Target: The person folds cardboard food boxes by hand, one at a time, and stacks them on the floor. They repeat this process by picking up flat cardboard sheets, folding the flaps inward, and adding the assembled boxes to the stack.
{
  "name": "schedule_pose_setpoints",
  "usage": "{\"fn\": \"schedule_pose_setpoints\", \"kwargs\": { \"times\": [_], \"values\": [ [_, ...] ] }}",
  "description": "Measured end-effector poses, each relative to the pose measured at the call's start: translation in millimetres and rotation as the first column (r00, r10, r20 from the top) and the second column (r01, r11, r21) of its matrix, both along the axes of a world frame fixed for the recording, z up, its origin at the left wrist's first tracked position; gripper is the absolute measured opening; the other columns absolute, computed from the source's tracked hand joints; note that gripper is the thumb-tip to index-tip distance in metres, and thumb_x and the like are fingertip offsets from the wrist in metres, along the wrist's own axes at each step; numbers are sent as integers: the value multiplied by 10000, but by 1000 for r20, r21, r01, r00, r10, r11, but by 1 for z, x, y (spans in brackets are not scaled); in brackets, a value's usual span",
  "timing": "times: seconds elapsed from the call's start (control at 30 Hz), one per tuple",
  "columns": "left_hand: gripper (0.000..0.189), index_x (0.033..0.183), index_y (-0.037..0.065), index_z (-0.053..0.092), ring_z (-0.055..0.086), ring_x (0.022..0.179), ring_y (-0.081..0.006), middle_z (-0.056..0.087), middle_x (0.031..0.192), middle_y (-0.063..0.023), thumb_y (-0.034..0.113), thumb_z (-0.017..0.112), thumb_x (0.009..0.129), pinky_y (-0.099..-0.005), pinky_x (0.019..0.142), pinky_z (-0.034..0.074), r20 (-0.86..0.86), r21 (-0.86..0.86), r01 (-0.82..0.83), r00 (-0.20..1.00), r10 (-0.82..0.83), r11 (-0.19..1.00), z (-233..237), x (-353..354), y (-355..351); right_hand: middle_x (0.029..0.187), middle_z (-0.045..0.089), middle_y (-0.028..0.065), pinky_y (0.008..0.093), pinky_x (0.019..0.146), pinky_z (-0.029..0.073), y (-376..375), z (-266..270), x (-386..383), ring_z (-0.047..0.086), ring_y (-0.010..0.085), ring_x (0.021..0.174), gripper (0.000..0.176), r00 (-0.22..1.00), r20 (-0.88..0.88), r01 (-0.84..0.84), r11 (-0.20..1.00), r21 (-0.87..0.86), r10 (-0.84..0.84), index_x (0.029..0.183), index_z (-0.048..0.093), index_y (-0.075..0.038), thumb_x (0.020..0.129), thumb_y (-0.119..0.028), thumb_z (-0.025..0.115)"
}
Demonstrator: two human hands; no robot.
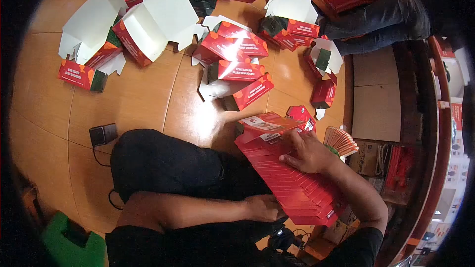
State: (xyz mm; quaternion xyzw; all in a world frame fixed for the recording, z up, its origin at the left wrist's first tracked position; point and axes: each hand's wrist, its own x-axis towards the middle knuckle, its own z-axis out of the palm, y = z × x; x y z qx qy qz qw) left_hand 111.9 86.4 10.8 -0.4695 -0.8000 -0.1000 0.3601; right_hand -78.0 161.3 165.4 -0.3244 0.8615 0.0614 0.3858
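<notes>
A fanned stack of flat red cartons [307,188] leans across my lap, its printed sheets overlapping like steps. My right hand [311,152] lies over the upper part, its thumb and fingers closed on a red carton [269,122] with orange and white print. Low on the left side of the stack, my left hand [264,208] is curled against its edge and supports it; its fingertips are partly hidden. Just beyond the right hand is another red printed piece [300,113].
Several opened red boxes with white insides, such as one box [141,32], lie on the shiny wooden floor [143,104]. A small black device [103,134] with a cord is at left. Another person's jeans-clad leg [381,22] reaches in at upper right, near flattened cardboard [376,101].
</notes>
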Motion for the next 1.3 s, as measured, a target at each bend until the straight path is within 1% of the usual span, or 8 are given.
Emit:
{"fn": "schedule_pose_setpoints", "kwargs": {
  "times": [0.1,0.3,0.5,0.57,0.67,0.77,1.07,1.3],
  "values": [
    [429,1305,99,482,532,1183,-191,543,1255,-62,292,501,923,-335,1041,448,101,100,5,995,-15,995,5,0,-4,1137,621,221,483,1007,355,0,-7,-1,570,393,1126,621,998,-56,9,996,-88,-14,1390,371,-104,917,-433,601],
    [501,1360,134,439,428,1310,-203,456,1404,-43,444,476,968,-389,1147,323,-869,-274,-693,475,138,667,-10,7,11,1100,661,177,523,948,376,-6,-13,-11,609,359,1068,485,968,-131,-229,966,-123,213,1300,537,-113,923,-416,574],
    [490,1449,107,329,372,1373,-186,379,1493,-56,259,363,984,-382,1193,270,-786,-238,-622,575,228,746,-12,-1,14,1082,630,178,516,949,399,-44,-23,-39,606,360,1032,465,994,69,-95,990,100,88,1248,592,-115,901,-424,598],
    [379,1361,75,457,433,1336,-233,481,1416,-99,214,321,1035,-422,1141,331,-104,-7,8,995,-8,1000,-18,1,21,1161,581,178,485,908,431,-47,-58,-60,586,345,1045,455,937,-278,-250,963,-105,213,1193,618,-103,866,-418,636],
    [453,1318,30,493,465,1315,-230,521,1384,-115,172,433,892,-397,1173,290,413,194,293,841,-349,936,-15,7,28,1202,553,158,476,879,444,-76,-95,-93,559,339,1065,464,756,-483,-557,821,-121,442,1156,616,-90,822,-408,661],
    [368,1283,19,535,495,1277,-270,536,1358,-126,155,469,947,-425,1116,354,441,616,239,684,-581,750,-8,1,17,1212,537,148,492,872,433,-96,-136,-104,535,337,1084,435,735,-401,-573,817,64,546,1136,617,-115,808,-397,664],
    [430,1228,39,591,507,1244,-312,534,1352,-135,236,519,853,-422,1076,384,422,491,12,871,-250,871,22,-38,-4,948,666,104,418,825,476,-125,-31,-156,638,286,929,259,936,116,-330,944,-25,331,1050,644,-123,925,-340,577],
    [400,1227,73,604,520,1220,-279,552,1314,-121,222,492,873,-516,1087,338,431,401,-129,900,-62,907,45,-56,-40,936,626,30,344,813,465,-102,59,-134,570,154,880,311,886,367,449,721,-527,-284,1019,596,-59,1024,-346,474]
  ]
}}
